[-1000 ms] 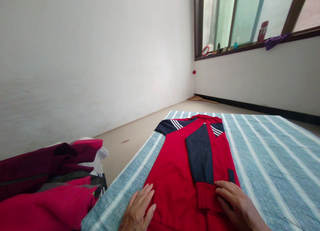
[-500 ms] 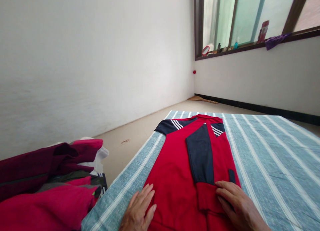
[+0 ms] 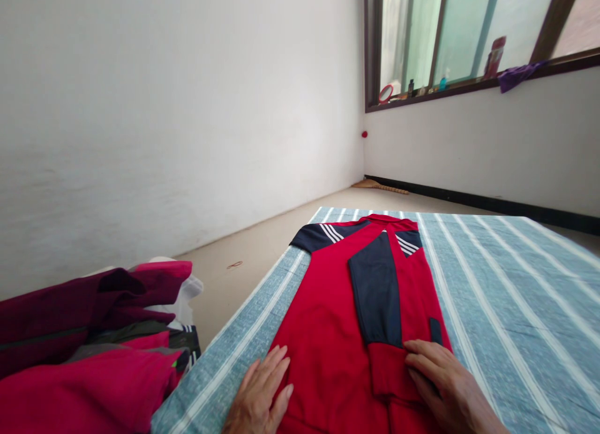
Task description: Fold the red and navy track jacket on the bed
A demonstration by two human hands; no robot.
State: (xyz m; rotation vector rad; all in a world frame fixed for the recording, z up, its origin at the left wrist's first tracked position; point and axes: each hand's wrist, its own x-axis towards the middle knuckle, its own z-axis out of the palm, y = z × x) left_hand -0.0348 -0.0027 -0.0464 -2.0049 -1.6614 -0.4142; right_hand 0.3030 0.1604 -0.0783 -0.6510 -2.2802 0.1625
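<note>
A red jacket [image 3: 323,296] with dark navy panels and white stripes lies spread on a blue striped sheet [image 3: 469,284]. Its right-hand sleeve [image 3: 377,290] is folded in over the body, the red cuff toward me. At the lower left edge of the garment, my left hand [image 3: 260,390] rests flat, fingers stretched out and holding nothing. My right hand [image 3: 445,384] lies across the cuff and the jacket's right edge, its fingers extended on the fabric. The other sleeve [image 3: 316,235] sticks out to the left near the collar; the nearest hem runs out of view.
A heap of clothes [image 3: 94,346], maroon, pink and dark, sits at the left. Beyond the sheet's edge is beige floor [image 3: 220,290], with a small reddish loop on it. White walls meet at the back, and a window sill [image 3: 450,95] holds bottles, a round mirror and a purple cloth.
</note>
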